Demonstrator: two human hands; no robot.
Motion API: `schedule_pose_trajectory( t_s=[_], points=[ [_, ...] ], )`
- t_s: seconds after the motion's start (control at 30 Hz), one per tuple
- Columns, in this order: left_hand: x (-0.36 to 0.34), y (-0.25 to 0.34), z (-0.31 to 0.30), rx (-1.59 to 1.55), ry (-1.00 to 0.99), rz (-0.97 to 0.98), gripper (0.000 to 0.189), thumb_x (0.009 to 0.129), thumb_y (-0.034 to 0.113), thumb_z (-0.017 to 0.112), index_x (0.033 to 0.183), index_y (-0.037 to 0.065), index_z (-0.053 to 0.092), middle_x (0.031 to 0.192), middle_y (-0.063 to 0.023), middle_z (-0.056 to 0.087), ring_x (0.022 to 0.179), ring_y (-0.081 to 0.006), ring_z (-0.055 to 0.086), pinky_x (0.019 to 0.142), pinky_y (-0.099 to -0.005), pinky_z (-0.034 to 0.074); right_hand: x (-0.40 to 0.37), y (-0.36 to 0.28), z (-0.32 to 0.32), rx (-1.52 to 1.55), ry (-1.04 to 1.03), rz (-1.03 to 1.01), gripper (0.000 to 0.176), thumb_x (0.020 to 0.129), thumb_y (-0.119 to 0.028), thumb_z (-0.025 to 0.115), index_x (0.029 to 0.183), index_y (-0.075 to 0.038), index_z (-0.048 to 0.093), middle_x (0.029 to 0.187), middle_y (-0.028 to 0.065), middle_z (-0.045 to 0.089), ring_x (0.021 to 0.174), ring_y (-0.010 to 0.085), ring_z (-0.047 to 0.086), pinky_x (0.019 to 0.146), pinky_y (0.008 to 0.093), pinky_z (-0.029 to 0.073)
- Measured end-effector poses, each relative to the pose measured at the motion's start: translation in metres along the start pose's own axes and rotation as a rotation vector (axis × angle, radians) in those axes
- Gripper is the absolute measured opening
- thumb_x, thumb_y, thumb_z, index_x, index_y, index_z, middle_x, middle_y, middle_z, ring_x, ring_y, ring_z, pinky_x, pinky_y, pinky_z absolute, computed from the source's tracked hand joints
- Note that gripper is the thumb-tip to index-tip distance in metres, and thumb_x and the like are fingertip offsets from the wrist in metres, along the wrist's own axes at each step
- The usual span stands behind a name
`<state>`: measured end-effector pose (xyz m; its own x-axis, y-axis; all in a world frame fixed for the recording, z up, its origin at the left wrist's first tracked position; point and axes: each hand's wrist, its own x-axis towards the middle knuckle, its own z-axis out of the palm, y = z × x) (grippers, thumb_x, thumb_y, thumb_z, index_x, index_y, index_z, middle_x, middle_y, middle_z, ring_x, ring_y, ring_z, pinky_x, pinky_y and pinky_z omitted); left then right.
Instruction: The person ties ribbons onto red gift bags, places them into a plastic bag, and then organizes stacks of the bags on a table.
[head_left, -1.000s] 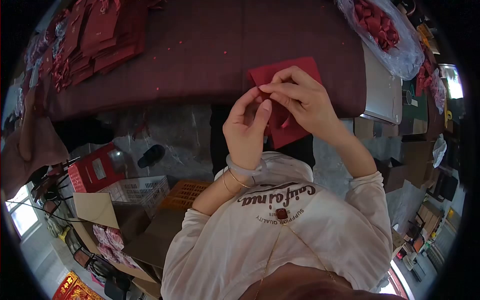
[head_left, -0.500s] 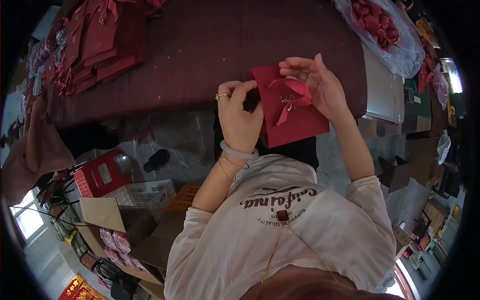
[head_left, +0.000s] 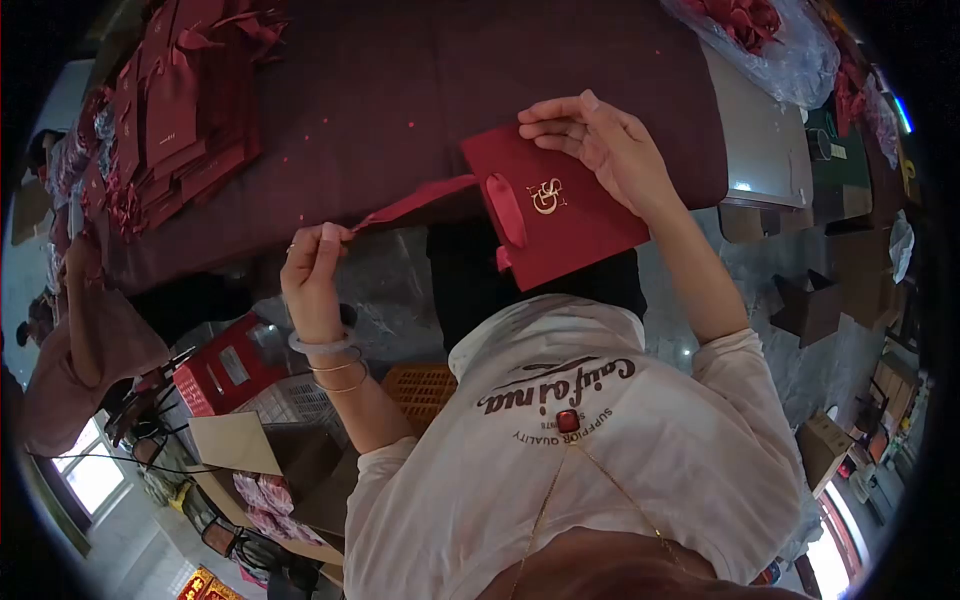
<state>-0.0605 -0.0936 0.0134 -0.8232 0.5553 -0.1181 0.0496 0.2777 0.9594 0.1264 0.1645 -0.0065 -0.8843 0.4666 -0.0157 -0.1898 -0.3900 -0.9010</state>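
Note:
A red paper bag with a gold emblem lies tilted over the near edge of the dark red table. From its left side a red ribbon stretches taut to the left. The ribbon's far end is pinched between the thumb and fingers of my left hand. A loop of ribbon lies across the bag's face. My right hand rests at the bag's upper right edge, its fingers stretched out and its palm partly against the bag.
Stacked red bags lie at the table's left end. A plastic bag of red ribbons sits at the upper right. Another person is at the far left. Below are a red crate and an open carton.
My left hand has moved left and down from beside the bag, drawing the ribbon out. The bow shape is gone and the gold emblem shows. My right hand has shifted slightly left with the bag.

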Motion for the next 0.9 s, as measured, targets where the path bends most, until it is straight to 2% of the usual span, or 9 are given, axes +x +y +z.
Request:
schedule_pose_trajectory(
  t_s=[0.1,0.23,0.3,0.43,0.5,0.63,0.73,0.8,0.9],
  points=[
    [-0.013,-0.013,0.017,0.706,0.403,0.453,0.013,0.087,0.014,0.058,0.092,0.005,0.065,0.085,-0.0047,0.052,0.077,-0.013,0.051,0.067,-0.0255,0.041,-0.001,0.001,0.001,-0.053,-0.002,-0.012,0.043,0.098,-0.03,0.034,0.106,0.006,0.055,0.107,0.0166,0.058,0.101,0.0231,0.057,0.094,0.0339,0.044],
    [-0.049,-0.012,0.047,0.565,0.347,0.334,0.027,0.077,0.004,0.064,0.104,0.008,0.063,0.1,-0.0088,0.05,0.085,-0.021,0.052,0.07,-0.0299,0.042,-0.001,0.001,-0.002,-0.013,-0.021,0.02,0.043,0.098,-0.028,0.031,0.109,0.007,0.054,0.111,0.0195,0.057,0.104,0.0241,0.057,0.093,0.0335,0.044],
    [-0.06,-0.007,0.076,0.536,0.397,0.545,0.045,0.072,0.001,0.065,0.115,0.006,0.055,0.111,-0.0127,0.047,0.099,-0.0261,0.049,0.079,-0.0323,0.042,0.0,0.001,0.0,-0.02,-0.017,0.013,0.042,0.098,-0.027,0.032,0.108,0.007,0.055,0.111,0.0191,0.057,0.103,0.0237,0.057,0.092,0.0332,0.044],
    [-0.056,-0.017,0.1,0.591,-0.121,0.891,0.058,0.068,0.005,0.065,0.123,0.014,0.05,0.14,-0.0137,0.032,0.13,-0.0344,0.029,0.1,-0.0416,0.03,0.0,0.003,-0.004,0.098,-0.044,0.027,0.039,0.097,-0.026,0.036,0.108,0.007,0.054,0.111,0.0191,0.057,0.103,0.0226,0.057,0.092,0.0332,0.044],
    [-0.043,-0.011,0.109,0.871,-0.124,1.017,0.047,0.071,-0.001,0.057,0.116,0.016,0.058,0.132,-0.0069,0.045,0.128,-0.0278,0.036,0.1,-0.0412,0.03,-0.002,-0.003,-0.003,0.166,-0.041,0.057,0.035,0.097,-0.023,0.037,0.11,0.004,0.054,0.11,0.0145,0.058,0.102,0.0214,0.057,0.09,0.0312,0.045],
    [-0.01,0.026,0.113,0.49,-0.181,1.132,0.029,0.081,0.01,0.059,0.11,0.008,0.06,0.101,-0.0065,0.063,0.102,-0.0235,0.059,0.091,-0.0356,0.041,-0.014,-0.049,-0.016,0.515,-0.065,-0.116,0.031,0.094,-0.023,0.044,0.11,0.001,0.055,0.109,0.0117,0.058,0.089,0.0173,0.058,0.079,0.0275,0.046],
    [0.005,0.053,0.126,0.187,0.069,0.46,0.047,0.088,0.025,0.057,0.124,-0.002,0.044,0.096,-0.0171,0.061,0.1,-0.0266,0.059,0.082,-0.0338,0.047,-0.023,-0.098,-0.052,0.084,0.202,-0.442,0.026,0.091,-0.019,0.05,0.107,0.0,0.058,0.098,0.007,0.061,0.083,0.0128,0.056,0.076,0.0253,0.044],
    [0.034,0.072,0.127,0.33,0.007,0.345,0.047,0.088,0.024,0.057,0.124,-0.004,0.043,0.102,-0.0211,0.059,0.098,-0.0299,0.058,0.084,-0.0372,0.045,-0.014,-0.115,-0.078,-0.502,0.646,-0.56,0.022,0.087,-0.019,0.058,0.101,-0.003,0.062,0.091,0.004,0.063,0.079,0.0116,0.056,0.071,0.0251,0.044],
    [0.038,0.071,0.136,0.486,0.221,0.651,0.045,0.087,0.019,0.057,0.125,-0.001,0.044,0.114,-0.0215,0.053,0.106,-0.0338,0.051,0.091,-0.0408,0.04,-0.004,-0.128,-0.128,-0.953,0.871,-0.509,0.02,0.082,-0.02,0.064,0.096,-0.005,0.064,0.088,0.0045,0.064,0.074,0.0122,0.057,0.066,0.0256,0.045]
  ],
)
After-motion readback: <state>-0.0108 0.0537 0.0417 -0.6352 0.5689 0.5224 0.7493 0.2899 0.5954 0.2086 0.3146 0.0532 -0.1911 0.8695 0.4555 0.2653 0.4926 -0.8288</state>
